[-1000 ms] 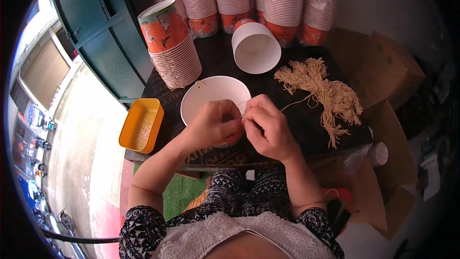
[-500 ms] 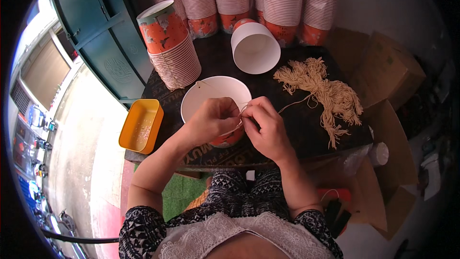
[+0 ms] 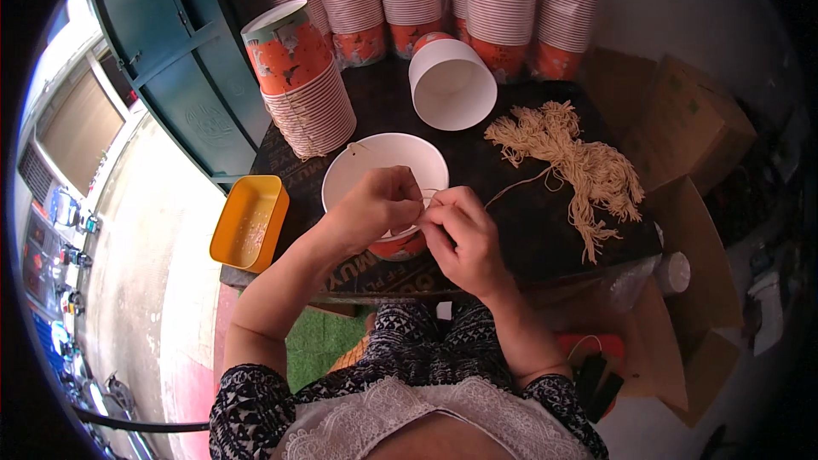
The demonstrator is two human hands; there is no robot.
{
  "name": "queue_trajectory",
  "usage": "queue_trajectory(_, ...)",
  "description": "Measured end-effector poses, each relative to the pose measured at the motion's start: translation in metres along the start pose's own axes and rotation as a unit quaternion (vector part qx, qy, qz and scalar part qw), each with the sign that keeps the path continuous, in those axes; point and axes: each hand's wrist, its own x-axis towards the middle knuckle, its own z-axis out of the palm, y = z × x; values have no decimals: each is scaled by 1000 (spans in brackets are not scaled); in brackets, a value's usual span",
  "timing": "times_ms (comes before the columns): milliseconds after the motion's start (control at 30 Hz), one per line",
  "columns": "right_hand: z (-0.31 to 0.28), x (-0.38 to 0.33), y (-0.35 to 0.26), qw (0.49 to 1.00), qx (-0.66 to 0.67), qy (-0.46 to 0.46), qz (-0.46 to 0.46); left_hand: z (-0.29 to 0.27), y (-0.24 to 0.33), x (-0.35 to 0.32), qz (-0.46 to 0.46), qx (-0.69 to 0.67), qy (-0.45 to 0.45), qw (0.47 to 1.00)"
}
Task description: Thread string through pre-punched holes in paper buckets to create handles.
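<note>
place: small packing workshop | evidence: tall paper cup stacks; cardboard boxes; string bundle on dark table

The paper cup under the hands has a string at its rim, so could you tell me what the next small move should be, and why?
Probably draw the string taut through the rim. Both the left hand and the right hand pinch together at the near rim of the paper cup, and the string runs slack from there toward the pile of strings, so it looks threaded but not pulled through.

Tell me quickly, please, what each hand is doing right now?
Left hand: closed, fingers pinching at the near rim of the paper cup.
Right hand: closed, pinching the string at that rim.
</note>
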Motion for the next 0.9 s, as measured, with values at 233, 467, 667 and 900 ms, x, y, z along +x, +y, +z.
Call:
queue_trajectory(233,-5,1,14,998,-11,-25,48,-4,3,-3,32,55,-18,998)
queue_trajectory(467,-4,1,17,998,11,-42,56,0,-9,-3,208,169,6,963)
queue_trajectory(667,-5,1,17,997,17,-48,56,15,-10,-14,293,384,118,867)
queue_trajectory(900,-1,-2,16,995,30,-42,86,20,-17,-19,291,410,158,850)
